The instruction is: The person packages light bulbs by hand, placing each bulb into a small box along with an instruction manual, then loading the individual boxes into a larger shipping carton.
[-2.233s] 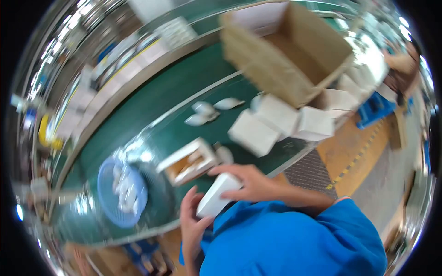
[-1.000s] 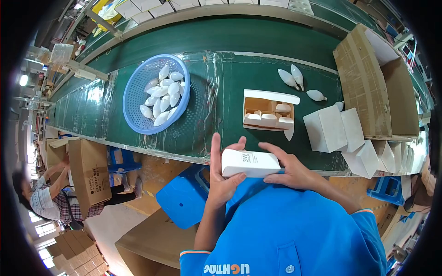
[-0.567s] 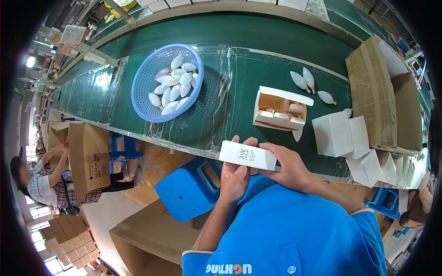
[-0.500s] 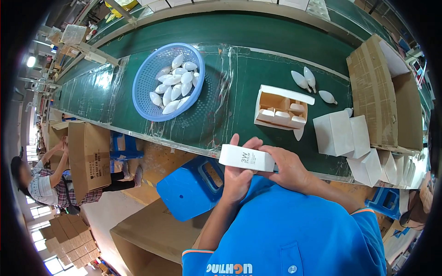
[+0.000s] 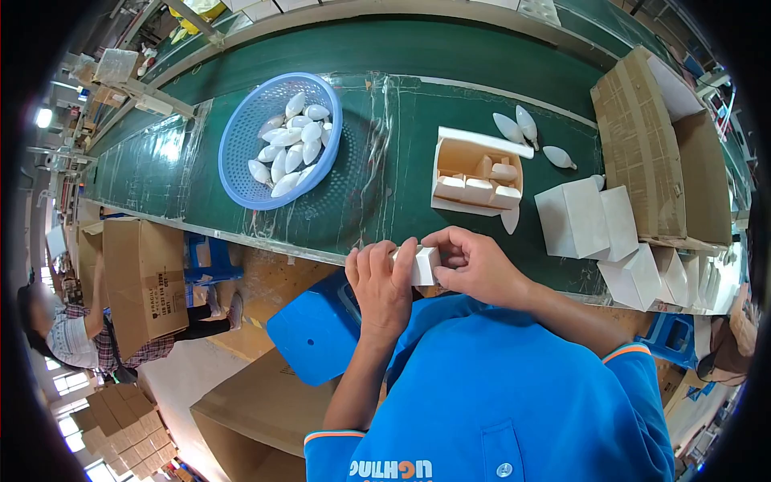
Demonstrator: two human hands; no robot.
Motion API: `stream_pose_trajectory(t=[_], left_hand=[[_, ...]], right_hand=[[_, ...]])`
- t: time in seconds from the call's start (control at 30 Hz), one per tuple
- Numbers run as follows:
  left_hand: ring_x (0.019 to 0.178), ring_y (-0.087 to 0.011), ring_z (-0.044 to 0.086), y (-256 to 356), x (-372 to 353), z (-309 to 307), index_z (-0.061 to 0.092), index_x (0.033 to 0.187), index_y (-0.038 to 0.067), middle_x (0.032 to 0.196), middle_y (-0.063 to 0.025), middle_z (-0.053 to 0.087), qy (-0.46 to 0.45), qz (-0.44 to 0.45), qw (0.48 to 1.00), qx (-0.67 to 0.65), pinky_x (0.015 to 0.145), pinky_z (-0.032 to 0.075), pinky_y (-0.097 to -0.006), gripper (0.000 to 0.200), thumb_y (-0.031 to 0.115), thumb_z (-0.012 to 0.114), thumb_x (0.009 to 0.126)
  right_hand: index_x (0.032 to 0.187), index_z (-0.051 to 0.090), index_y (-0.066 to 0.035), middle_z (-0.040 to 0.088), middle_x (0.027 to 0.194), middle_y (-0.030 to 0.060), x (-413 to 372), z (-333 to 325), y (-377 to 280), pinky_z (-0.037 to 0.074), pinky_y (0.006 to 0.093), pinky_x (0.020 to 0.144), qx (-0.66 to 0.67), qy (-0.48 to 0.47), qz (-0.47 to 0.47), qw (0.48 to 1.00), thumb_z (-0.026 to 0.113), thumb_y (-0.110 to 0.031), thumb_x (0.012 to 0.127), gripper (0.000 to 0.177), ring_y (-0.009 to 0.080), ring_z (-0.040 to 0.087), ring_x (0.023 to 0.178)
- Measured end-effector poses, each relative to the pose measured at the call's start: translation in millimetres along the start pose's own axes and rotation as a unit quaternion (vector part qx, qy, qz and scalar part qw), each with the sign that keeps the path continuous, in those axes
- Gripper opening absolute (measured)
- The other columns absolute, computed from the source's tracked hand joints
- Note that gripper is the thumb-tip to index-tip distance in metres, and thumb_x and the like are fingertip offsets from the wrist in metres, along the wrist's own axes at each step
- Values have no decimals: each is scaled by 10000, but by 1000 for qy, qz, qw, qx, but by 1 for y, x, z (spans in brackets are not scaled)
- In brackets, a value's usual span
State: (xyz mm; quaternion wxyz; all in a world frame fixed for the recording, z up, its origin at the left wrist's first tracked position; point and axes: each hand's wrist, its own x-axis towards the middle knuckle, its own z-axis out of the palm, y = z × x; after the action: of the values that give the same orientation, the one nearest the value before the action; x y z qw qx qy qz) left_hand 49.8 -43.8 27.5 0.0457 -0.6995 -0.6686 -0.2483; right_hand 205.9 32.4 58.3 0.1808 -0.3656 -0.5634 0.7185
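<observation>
Near the table's front edge, my left hand (image 5: 379, 287) is wrapped over a small white bulb box (image 5: 425, 266), covering its left part. My right hand (image 5: 482, 269) has its fingers curled against the box's right end; thumb and forefinger touch it there. Beyond my hands stands an open white carton (image 5: 440, 197) with several small white boxes in it. A white candle-shaped bulb (image 5: 511, 220) lies partly under the carton's front corner. Three more loose bulbs (image 5: 527, 124) lie behind it to the right.
A blue plastic basket (image 5: 227, 165) holds several bulbs on the left. White cartons (image 5: 572, 221) stand at the right beside a large cardboard box (image 5: 642, 153). A blue stool (image 5: 309, 341) stands below the green worktable (image 5: 377, 209). At far left, another person (image 5: 72, 329) handles a cardboard box (image 5: 144, 281).
The small box has turned, so its printed side no longer shows and an end faces right. My left hand has moved over it; my right hand has shifted to its end.
</observation>
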Motion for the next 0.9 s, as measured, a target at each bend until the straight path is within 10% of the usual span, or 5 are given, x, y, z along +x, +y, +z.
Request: stream_pose_trajectory(t=[0.33,0.6,0.77,0.87,0.9], left_hand=[[960,-248,478,2,-9,13,478,1140,213,1002,-66,475,-64,-22,995,74,934,319,-494,416,110,569,748],[934,-227,487,4,-7,11,502,1114,151,974,-51,493,-79,5,987,138,917,333,-463,353,142,552,765],[955,-268,495,-15,-11,13,497,1147,121,998,-81,521,-97,-83,988,-88,863,347,-421,544,50,669,636],[959,-282,495,-11,-12,16,490,1159,107,1000,-95,528,-98,-95,982,-130,842,341,-403,639,24,717,568],[959,-280,495,-9,-11,16,488,1161,108,998,-94,528,-99,-83,983,-127,843,338,-401,641,29,720,568]], right_hand=[[1120,475,42,585,974,94,17,-4,29,510,261,748,70,-37,109,991,551,3,766,364,122,590,871],[1071,496,-6,613,926,160,15,6,32,491,322,757,-142,26,30,989,461,9,775,298,222,616,871],[1033,528,-10,604,935,188,7,-4,2,485,376,794,14,20,138,990,412,100,718,353,292,608,909],[953,581,-24,600,965,109,-4,-6,-10,463,374,813,-311,124,-309,890,523,68,661,312,297,573,939],[953,581,-24,600,965,109,-4,-7,-17,463,374,813,-311,126,-308,890,523,68,661,312,297,573,939]])
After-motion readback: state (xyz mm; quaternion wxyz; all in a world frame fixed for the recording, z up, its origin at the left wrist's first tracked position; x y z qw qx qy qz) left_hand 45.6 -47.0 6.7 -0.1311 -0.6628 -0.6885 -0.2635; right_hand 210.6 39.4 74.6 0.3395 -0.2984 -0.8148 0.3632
